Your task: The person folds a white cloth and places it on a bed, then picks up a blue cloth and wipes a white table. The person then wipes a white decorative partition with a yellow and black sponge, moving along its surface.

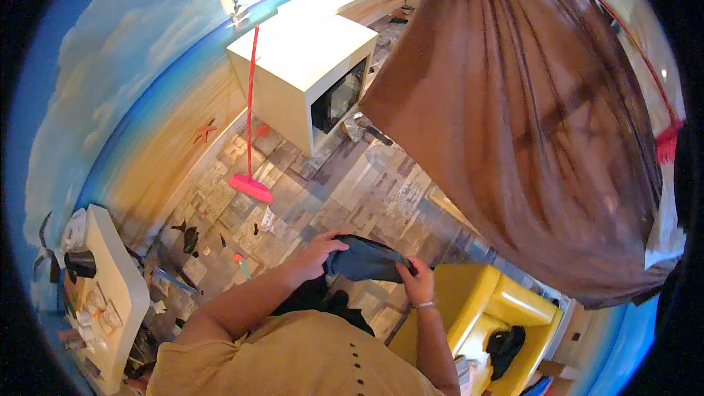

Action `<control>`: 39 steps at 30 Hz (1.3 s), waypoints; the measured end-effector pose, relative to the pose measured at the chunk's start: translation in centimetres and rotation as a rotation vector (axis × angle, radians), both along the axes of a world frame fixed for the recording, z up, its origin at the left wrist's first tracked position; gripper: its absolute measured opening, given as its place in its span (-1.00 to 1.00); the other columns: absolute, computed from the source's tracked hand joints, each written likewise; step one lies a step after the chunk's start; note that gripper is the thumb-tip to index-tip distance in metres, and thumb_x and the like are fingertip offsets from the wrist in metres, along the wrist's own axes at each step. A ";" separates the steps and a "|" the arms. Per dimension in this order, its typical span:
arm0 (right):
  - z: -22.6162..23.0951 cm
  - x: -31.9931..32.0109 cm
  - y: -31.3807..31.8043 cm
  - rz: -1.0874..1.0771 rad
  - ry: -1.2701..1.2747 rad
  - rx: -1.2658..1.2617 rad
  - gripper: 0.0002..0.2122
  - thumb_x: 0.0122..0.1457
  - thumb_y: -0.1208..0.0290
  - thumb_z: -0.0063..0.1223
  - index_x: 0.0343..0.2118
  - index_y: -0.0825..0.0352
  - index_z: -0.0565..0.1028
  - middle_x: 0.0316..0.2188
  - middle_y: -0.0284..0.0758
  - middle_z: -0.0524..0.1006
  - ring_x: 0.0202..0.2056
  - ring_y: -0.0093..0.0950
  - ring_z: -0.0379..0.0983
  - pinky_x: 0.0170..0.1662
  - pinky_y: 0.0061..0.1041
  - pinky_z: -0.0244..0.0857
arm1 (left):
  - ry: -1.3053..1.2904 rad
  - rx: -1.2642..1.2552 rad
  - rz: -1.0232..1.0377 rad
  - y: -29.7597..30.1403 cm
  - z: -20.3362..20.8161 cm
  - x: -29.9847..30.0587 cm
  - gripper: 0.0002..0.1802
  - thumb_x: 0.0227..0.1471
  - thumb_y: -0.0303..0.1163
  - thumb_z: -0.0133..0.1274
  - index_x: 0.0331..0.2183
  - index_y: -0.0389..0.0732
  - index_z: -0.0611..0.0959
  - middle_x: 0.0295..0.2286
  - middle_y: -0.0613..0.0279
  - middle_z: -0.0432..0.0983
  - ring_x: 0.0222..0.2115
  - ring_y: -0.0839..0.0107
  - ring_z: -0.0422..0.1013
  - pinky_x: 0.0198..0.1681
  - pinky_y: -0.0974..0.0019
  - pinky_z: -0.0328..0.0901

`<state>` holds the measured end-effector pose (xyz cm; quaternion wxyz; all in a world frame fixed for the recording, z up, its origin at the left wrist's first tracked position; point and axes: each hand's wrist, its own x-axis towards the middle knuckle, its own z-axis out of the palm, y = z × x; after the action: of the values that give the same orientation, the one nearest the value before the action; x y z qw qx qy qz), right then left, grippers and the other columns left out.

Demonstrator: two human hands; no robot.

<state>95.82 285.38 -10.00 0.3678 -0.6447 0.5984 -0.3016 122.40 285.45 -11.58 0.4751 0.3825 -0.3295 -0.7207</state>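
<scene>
A dark blue-grey piece of cloth, perhaps a folded garment, is stretched between my two hands in front of my body. My left hand pinches its left end, with thumb and fingers closed on the upper edge. At the other end, my right hand grips the cloth's right edge. A light bracelet circles my right wrist. Below the cloth, some black fabric or dark clothing shows near my body; I cannot tell which. The exact kind of garment is not clear.
A red broom leans against a white cabinet. Scattered litter lies on the wood-patterned floor. On the right hangs a large brown sheet, above a yellow armchair holding black clothing. A cluttered white desk stands left.
</scene>
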 end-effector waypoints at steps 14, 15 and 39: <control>0.2 11.3 -30.4 -0.026 -0.282 0.480 -0.84 0.17 0.38 -0.06 -0.37 0.39 0.43 -0.48 -0.31 0.52 -0.60 -0.55 0.44 -0.54 -0.59 0.32 | -0.411 -0.187 -0.074 -30.4 4.2 5.9 -0.75 0.10 -0.29 -0.02 -0.26 -0.28 0.47 -0.39 0.22 0.42 -0.36 0.49 0.32 -0.25 0.37 0.26; 0.8 13.1 -32.8 -0.090 -0.358 0.522 -0.85 0.17 0.40 -0.07 -0.27 0.37 0.40 -0.39 -0.30 0.52 -0.57 -0.54 0.45 -0.49 -0.59 0.37 | -0.412 -0.232 -0.032 -32.7 4.2 6.7 -0.74 0.12 -0.28 -0.05 -0.23 -0.27 0.46 -0.38 0.22 0.41 -0.35 0.49 0.32 -0.23 0.36 0.26; 0.9 8.7 -89.1 0.022 -1.545 0.301 -0.45 0.19 -0.06 -0.37 0.06 0.29 0.31 0.06 -0.20 0.34 0.04 -0.22 0.27 0.16 -0.19 0.05 | -0.501 -0.687 -0.081 -84.0 7.5 0.7 -0.65 0.14 -0.33 -0.15 -0.05 -0.21 0.44 -0.22 -0.03 0.44 -0.16 0.02 0.36 -0.08 0.15 0.26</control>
<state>104.49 196.25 -9.10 0.7659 -0.2016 0.2012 -0.5764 123.06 201.45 -4.11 0.4514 0.3522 -0.6704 -0.4719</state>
